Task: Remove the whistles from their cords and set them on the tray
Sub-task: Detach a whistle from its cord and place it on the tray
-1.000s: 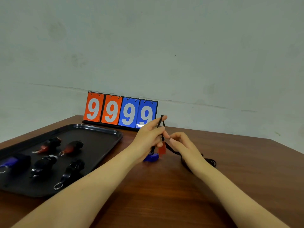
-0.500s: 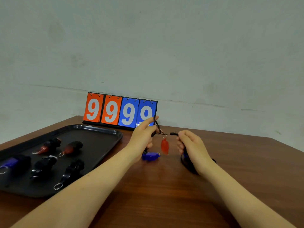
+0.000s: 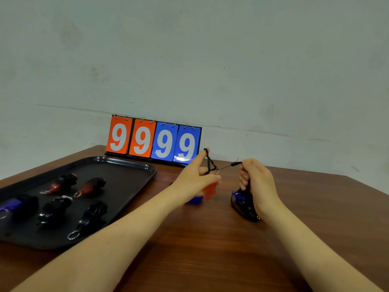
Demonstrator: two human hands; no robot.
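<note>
A small red whistle (image 3: 210, 191) hangs by its metal ring from a black cord (image 3: 209, 163). My left hand (image 3: 194, 175) holds the cord's loop stretched between the raised index finger and the thumb, just above the whistle. My right hand (image 3: 255, 180) pinches the cord's clasp end and pulls it taut to the right. The black tray (image 3: 126, 163) lies at the left with several whistles on it, red (image 3: 55, 186), blue (image 3: 10, 204) and black (image 3: 55, 207). A blue whistle (image 3: 194, 200) lies on the table, partly hidden behind my left hand.
Under my right hand lies a heap of black cords (image 3: 244, 209) with another blue whistle (image 3: 239, 196) in it. A flip scoreboard (image 3: 153, 140) reading 9999 stands at the table's back edge against the wall. The wooden table (image 3: 210, 249) stretches toward me.
My hands have drawn apart, the right one going right and pulling the cord taut. The red whistle now hangs close under my left hand.
</note>
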